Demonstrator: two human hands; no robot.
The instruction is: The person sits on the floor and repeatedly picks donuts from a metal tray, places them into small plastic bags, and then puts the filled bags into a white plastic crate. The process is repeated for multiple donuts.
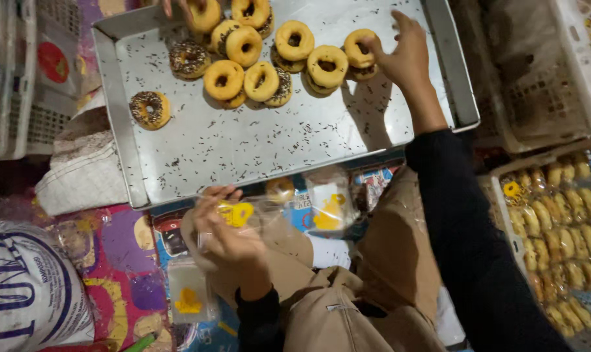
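A metal tray [243,150] scattered with chocolate sprinkles holds several doughnuts, some sprinkle side up [150,109], most showing plain golden undersides [294,40]. My right hand [403,55] reaches over the tray and its fingers touch the rightmost doughnut [359,52]. My left hand [227,228] is below the tray's near edge, gripping a clear plastic bag with a yellow print [238,214]. Another clear bag [328,202] lies beside it, with a doughnut [280,190] near it. At the tray's top edge another person's fingers [178,6] touch a doughnut [206,15].
A white crate [556,228] at right is full of bagged doughnuts. A second white crate [569,65] stands at the upper right. A large white sack [28,293] lies at the lower left, near loose bags [190,296] on a colourful mat. My knees fill the lower middle.
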